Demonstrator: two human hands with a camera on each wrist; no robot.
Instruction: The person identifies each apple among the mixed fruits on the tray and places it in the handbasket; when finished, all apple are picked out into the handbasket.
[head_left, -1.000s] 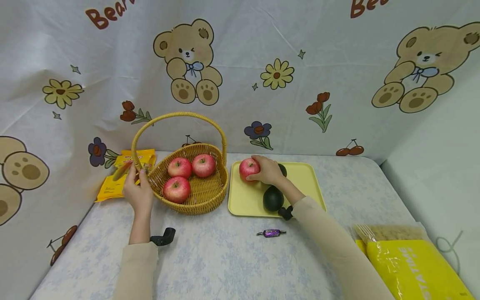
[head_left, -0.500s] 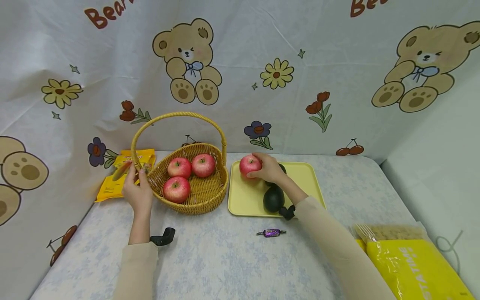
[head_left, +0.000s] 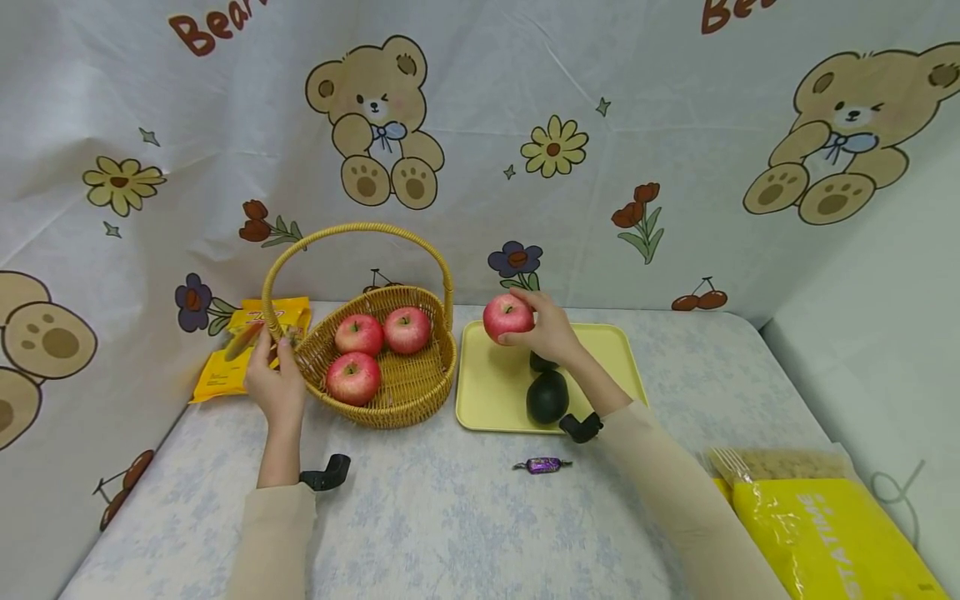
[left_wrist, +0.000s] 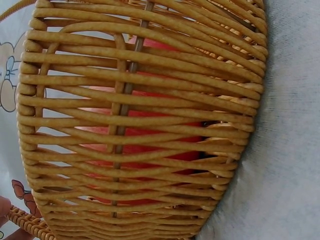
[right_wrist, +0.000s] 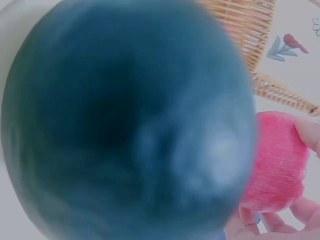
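My right hand (head_left: 543, 329) grips a red apple (head_left: 507, 318) between thumb and fingers, above the left part of a yellow tray (head_left: 480, 408). In the right wrist view the same apple (right_wrist: 277, 162) shows beside a large blurred dark green fruit (right_wrist: 125, 120). Two dark green oval fruits, like avocados, lie on the tray; the nearer one (head_left: 547, 397) shows whole, the other is partly hidden by the hand. At the left my left hand (head_left: 276, 379) pinches the foot of the arched handle (head_left: 360, 227) of a wicker basket (head_left: 405, 412). Three red apples (head_left: 353, 379) sit inside it.
A purple-wrapped candy (head_left: 543, 466) lies in front of the tray. Yellow snack packets (head_left: 225, 375) are behind the left hand. A large yellow bag (head_left: 832, 533) occupies the front right. A printed bear cloth (head_left: 480, 108) hangs behind the table.
My right hand has raised the apple off the tray and drawn it slightly right. My left hand keeps its grip on the basket handle, and the basket has stayed put.
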